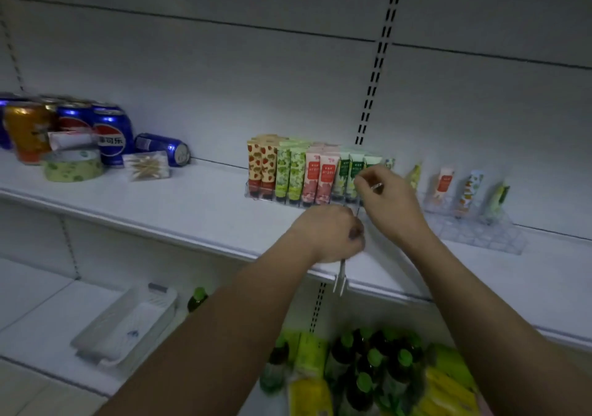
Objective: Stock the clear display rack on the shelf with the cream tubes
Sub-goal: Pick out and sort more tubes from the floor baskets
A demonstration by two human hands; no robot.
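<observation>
Just behind right hand [389, 202]: cream tubes [298, 172] in rack [256, 193].

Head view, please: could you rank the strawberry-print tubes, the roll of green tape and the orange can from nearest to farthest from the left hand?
1. Strawberry-print tubes, up and left of the left hand, at the rack's left end.
2. Roll of green tape, far left on the shelf.
3. Orange can, behind the tape, farthest left.

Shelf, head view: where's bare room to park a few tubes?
Bare shelf between the cotton swab pack and the full rack. The second rack has open front slots. Crowded: the cans at far left, and around both hands.
</observation>
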